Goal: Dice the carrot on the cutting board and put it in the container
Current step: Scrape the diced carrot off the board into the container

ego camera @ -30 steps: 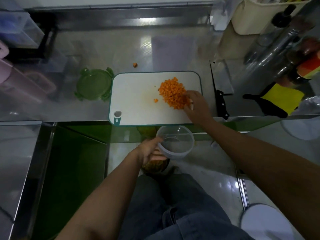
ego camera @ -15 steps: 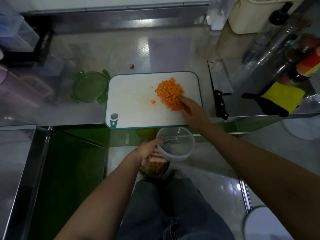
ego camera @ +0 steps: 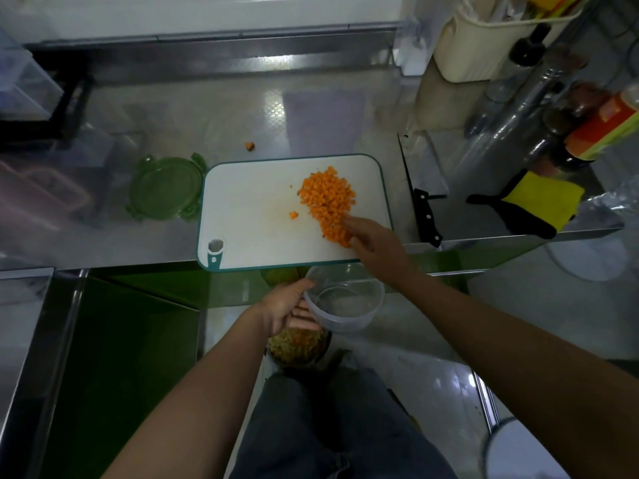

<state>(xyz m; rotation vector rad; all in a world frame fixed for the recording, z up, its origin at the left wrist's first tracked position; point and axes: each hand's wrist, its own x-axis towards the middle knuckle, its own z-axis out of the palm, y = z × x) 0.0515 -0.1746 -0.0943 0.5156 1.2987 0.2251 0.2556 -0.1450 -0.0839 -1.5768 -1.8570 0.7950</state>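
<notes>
**Dicing looks done, the whole transfer is left to do**

The carrot (ego camera: 326, 202) is sitting as a heap of small cubes on the right half of the cutting board (ego camera: 252, 209), and the knife (ego camera: 427, 216) is lying on the bench (ego camera: 311, 115) to the right. The container (ego camera: 345, 305) is looking empty. The left grip (ego camera: 287, 305) is holding it by its left wall, just below the board's near edge. The right grip (ego camera: 373, 243) is lying loose and flat, holding nothing, fingers touching the heap's near-right edge. One stray cube (ego camera: 249, 146) is sitting on the bench beyond the board.
</notes>
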